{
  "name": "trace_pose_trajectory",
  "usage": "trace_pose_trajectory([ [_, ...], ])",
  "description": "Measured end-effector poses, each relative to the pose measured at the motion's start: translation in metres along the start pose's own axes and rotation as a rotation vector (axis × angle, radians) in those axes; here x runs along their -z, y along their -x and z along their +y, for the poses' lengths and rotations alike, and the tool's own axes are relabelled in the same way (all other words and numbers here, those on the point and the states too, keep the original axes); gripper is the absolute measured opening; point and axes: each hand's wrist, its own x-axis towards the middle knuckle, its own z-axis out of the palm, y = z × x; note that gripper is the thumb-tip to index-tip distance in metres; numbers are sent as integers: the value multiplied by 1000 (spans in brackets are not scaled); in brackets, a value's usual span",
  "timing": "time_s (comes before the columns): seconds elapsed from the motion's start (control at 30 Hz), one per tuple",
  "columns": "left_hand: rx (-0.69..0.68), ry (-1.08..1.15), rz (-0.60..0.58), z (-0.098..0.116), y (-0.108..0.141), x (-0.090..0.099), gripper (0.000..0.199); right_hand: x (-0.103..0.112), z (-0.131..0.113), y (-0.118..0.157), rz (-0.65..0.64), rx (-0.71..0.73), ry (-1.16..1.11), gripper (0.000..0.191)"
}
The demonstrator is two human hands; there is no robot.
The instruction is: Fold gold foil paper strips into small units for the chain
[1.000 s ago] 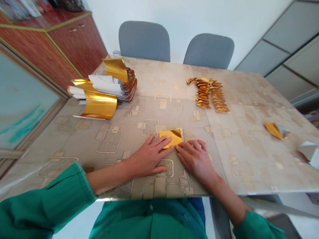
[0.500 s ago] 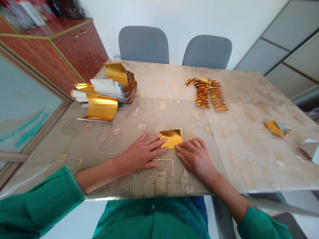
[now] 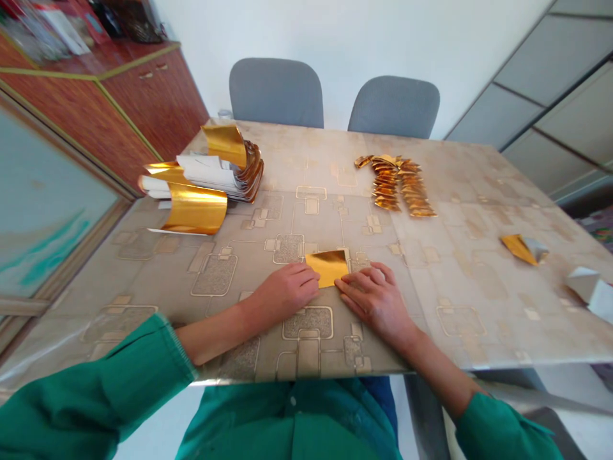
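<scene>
A small rectangle of shiny gold foil paper (image 3: 328, 267) lies flat on the table in front of me. My left hand (image 3: 290, 289) is closed at its left edge, fingers bunched together and gripping the paper's lower left corner. At the lower right corner, my right hand (image 3: 372, 299) pinches the paper's edge between thumb and fingers. Up and to the right lie two rows of folded gold paper pieces (image 3: 400, 185), overlapping one another. A stack of gold and white paper sheets (image 3: 211, 169) stands at the far left, some sheets curling up.
The table (image 3: 306, 345) has a patterned cover. To the right lie a loose folded gold piece (image 3: 520, 249) and a white folded paper (image 3: 591, 291). Two grey chairs (image 3: 276, 92) stand behind the far edge. A wooden cabinet (image 3: 143, 96) is at the back left.
My left hand has gone from spread fingers lying over the gold paper's left side to closed fingers at its lower left corner. My right hand stays at the right corner.
</scene>
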Motion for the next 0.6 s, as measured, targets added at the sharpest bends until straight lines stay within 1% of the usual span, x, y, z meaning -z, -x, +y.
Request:
trace_pose_trajectory([
  [0.1,4,3,0,0,1,-1,22,3,4,8,16,20,48,24],
  [0.2,4,8,-19,0,1,2,19,5,2,7,20,24,82,25],
  [0.23,3,9,-24,0,1,3,19,4,-1,5,10,30,85,26],
  [0.33,6,19,-33,0,0,3,17,2,-9,-3,-71,61,51,28],
  [0.4,12,22,-21,0,0,1,15,1,-10,-4,-90,61,36,28],
  [0.5,29,26,-14,0,1,-1,15,4,-3,2,-72,36,57,24],
  [0.6,77,58,-52,0,-1,0,14,11,6,8,-53,5,70,21],
])
